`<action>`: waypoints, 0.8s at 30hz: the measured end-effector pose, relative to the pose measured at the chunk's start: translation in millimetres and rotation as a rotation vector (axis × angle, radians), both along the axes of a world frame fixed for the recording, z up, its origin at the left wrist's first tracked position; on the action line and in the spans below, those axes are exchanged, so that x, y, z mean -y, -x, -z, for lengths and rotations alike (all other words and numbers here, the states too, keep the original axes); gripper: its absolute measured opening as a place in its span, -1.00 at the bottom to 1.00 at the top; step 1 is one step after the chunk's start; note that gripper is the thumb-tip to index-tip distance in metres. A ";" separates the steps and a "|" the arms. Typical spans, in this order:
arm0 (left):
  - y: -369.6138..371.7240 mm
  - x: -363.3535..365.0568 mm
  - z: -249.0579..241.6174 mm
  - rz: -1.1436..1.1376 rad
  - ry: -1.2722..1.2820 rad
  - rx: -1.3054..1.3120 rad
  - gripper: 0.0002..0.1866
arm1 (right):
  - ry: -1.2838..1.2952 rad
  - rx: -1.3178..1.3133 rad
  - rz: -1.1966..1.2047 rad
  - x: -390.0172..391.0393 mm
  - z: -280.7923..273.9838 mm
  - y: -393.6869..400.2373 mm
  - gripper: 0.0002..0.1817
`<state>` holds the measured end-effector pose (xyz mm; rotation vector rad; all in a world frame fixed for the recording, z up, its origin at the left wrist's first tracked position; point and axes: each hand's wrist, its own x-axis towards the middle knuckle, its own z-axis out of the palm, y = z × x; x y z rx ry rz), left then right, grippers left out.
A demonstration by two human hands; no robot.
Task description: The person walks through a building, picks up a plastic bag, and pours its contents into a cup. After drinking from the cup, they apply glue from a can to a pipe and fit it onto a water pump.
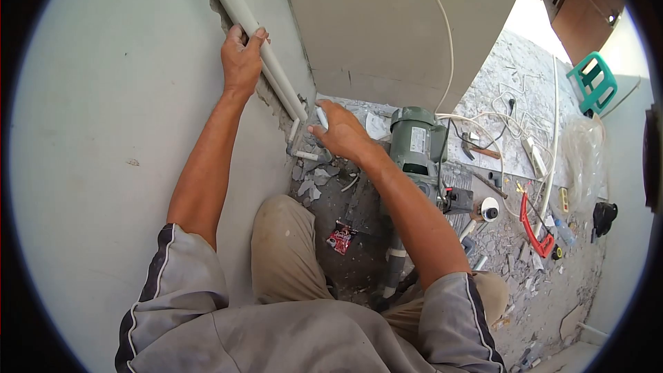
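Note:
My left hand (243,62) is closed around a long white pipe (242,14) that runs down along the chipped groove in the left wall. My right hand (338,128) grips a small white object (322,117), whose exact kind I cannot make out, close to the pipe's lower end. Below that end, a thinner white pipe (306,155) with a grey elbow comes out at the foot of the wall. A green motor pump (416,141) stands just right of my right hand.
Broken plaster (316,181) and a red packet (341,237) lie on the floor before my knees. Farther right are a hammer (483,150), a red hacksaw (532,228), cables, a clear plastic bag (583,155) and a green stool (594,83). A grey wall (387,34) rises ahead.

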<state>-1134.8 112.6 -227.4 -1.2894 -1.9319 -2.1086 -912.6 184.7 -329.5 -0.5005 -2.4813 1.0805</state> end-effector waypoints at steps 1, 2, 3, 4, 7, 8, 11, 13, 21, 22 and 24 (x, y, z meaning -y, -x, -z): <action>-5.0 0.9 -5.0 0.005 0.002 0.004 -0.82 | 0.026 -0.049 0.042 10.1 20.2 20.8 -0.33; -10.2 2.5 -9.7 0.011 0.008 0.009 -0.82 | 0.056 -0.097 0.085 18.8 32.2 38.5 -0.33; -17.4 4.5 -13.4 0.027 0.000 0.030 -0.82 | 0.088 -0.086 0.123 25.2 34.6 50.4 -0.34; -26.0 6.7 -16.4 0.045 -0.006 0.056 -0.82 | 0.121 -0.071 0.163 30.4 36.8 59.2 -0.35; -37.2 13.3 -19.9 0.067 0.001 0.072 -0.82 | 0.188 -0.025 0.214 34.7 43.7 71.5 -0.52; -39.2 15.9 -19.3 0.064 0.003 0.069 -0.82 | 0.197 -0.003 0.212 31.9 45.8 72.6 -0.57; -46.1 23.3 -21.3 0.073 0.016 0.104 -0.80 | 0.214 -0.001 0.192 31.0 45.5 75.0 -0.66; -45.8 26.1 -17.2 0.086 -0.001 0.113 -0.77 | 0.220 -0.014 0.182 29.6 45.4 74.2 -0.68; -54.2 18.6 75.8 0.258 0.261 0.398 -0.70 | 0.253 -0.033 0.240 28.6 36.7 66.5 -0.63; -43.8 17.9 79.4 0.292 0.331 0.327 -0.74 | 0.234 -0.043 0.234 25.9 37.7 65.6 -0.62; -37.3 18.7 82.5 0.354 0.405 0.220 -0.79 | 0.142 -0.029 0.188 18.2 39.5 57.2 -0.59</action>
